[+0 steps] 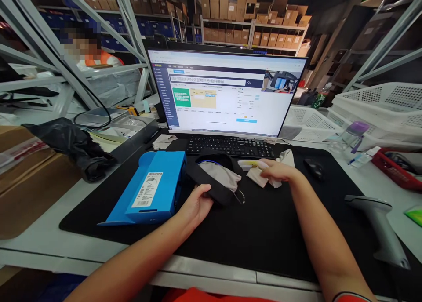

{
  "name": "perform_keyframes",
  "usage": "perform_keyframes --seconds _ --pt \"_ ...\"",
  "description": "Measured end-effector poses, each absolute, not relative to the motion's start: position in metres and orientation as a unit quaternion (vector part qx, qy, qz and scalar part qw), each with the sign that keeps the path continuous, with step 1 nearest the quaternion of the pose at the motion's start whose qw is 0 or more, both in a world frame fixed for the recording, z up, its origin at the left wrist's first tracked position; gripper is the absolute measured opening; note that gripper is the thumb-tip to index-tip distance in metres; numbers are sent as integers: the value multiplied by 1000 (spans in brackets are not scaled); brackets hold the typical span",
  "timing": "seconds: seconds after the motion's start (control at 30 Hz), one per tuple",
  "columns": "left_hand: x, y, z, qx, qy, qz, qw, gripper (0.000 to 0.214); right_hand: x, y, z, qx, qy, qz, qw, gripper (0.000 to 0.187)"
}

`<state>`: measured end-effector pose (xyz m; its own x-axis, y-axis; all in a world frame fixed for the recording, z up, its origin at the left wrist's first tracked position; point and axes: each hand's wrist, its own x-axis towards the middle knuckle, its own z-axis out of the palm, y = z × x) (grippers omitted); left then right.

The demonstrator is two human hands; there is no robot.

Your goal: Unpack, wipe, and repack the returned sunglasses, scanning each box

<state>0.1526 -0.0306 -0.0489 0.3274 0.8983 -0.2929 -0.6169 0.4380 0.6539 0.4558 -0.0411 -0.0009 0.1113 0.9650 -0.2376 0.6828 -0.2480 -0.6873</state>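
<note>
black-and-grey fabric pouch (pixel 219 178): over flat black mat (pixel 257 236), right of blue cardboard box (pixel 171 176), long axis roughly left-right | left hand (pixel 200 201) nearer, thumb on top, grasping its near edge, forearm slanting from near left | right hand (pixel 276 171) apart to its right, knuckles up, pinching pale yellow-marked strip (pixel 248 164)

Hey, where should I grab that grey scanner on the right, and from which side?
Probably by the handle of the scanner, coming from the near right with the right hand once that is free. The long handle slants away from the scanner's head toward the near right, leaving a length to wrap around.
</note>
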Motion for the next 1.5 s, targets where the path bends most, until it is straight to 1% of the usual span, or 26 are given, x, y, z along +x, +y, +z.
perform_keyframes --seconds 0.1,0.2,0.3,0.33,0.37,0.4,0.43,0.47,0.53,0.6,0.7,0.73,0.77,0.93,1.07,1.13,1.17,1.23,1.33,1.4,1.5 --pt "150 -31 -46 229 302 472 796 60 452 -32 -10 -728 -593 297 174 22" --pt "148 -33 -46 255 285 455 804 66 446 -35 0 -750 -599 221 174 27" --pt "149 -36 -49 262 276 443 812 68 425 -56 28 -732 -625 147 228 27" --pt "150 -37 -49 262 272 442 814 69 414 -67 38 -702 -646 121 274 24" --pt "150 -38 -50 262 268 442 815 70 401 -77 47 -662 -668 134 313 18" --pt "151 -39 -50 264 264 441 816 71 387 -86 53 -615 -696 178 323 16" --pt "152 -40 -50 266 260 441 817 72 372 -94 56 -567 -729 222 312 18" --pt "152 -40 -49 270 256 440 817 73 359 -98 56 -542 -752 231 297 22" --pt "151 -41 -49 280 247 438 818 74 337 -98 44 -536 -774 196 275 33" --pt "151 -42 -49 294 240 432 818 75 325 -88 23 -553 -775 160 260 44" --pt "150 -43 -51 308 223 406 831 79 323 -71 -4 -579 -765 157 234 69" --pt "150 -44 -52 309 213 394 839 80 323 -67 -10 -589 -759 154 233 75" --pt "149 -43 -53 308 202 385 847 80 324 -65 -14 -599 -750 145 240 77" --pt "149 -41 -56 305 177 369 860 78 317 -74 -14 -612 -728 114 287 56" --pt "148 -39 -57 330 194 376 844 76 306 -82 -11 -601 -731 111 302 45" --pt "148 -39 -57 335 209 383 835 74 303 -83 -9 -600 -736 112 293 40" --pt "148 -40 -57 336 214 381 834 72 302 -82 -7 -609 -732 115 285 41" --pt "148 -41 -56 337 219 369 838 69 305 -81 -1 -631 -712 125 281 48" --pt "148 -43 -52 325 213 361 848 67 318 -82 19 -631 -695 165 304 57" --pt "148 -45 -48 311 214 364 852 69 330 -85 35 -620 -690 222 301 55" --pt "148 -47 -46 300 231 372 848 71 351 -89 56 -595 -688 324 260 51"
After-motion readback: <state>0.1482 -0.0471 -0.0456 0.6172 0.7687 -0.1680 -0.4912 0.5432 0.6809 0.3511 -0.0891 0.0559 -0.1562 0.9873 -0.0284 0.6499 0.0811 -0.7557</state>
